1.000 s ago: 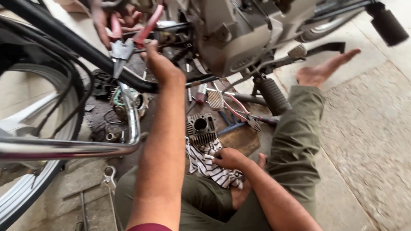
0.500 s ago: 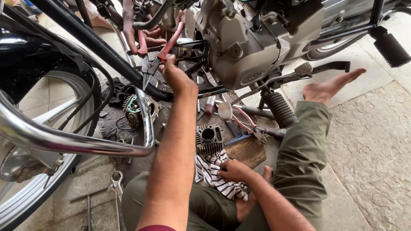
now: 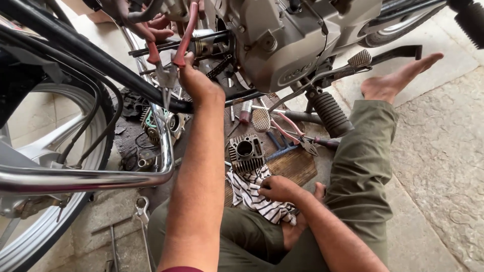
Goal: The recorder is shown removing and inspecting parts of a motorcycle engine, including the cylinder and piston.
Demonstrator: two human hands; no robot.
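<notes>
Rough stone floor (image 3: 443, 151) in daylight

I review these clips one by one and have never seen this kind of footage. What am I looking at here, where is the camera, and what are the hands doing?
The camera sits on a person's head, looking down at their own arms and legs as they sit on the ground beside a motorcycle engine. The left hand grips red-handled pliers up by the engine. The right hand rests on a striped cloth near their lap. On a wooden board lie a finned engine cylinder and a second pair of pliers. Another person's hand reaches in at the top.
</notes>
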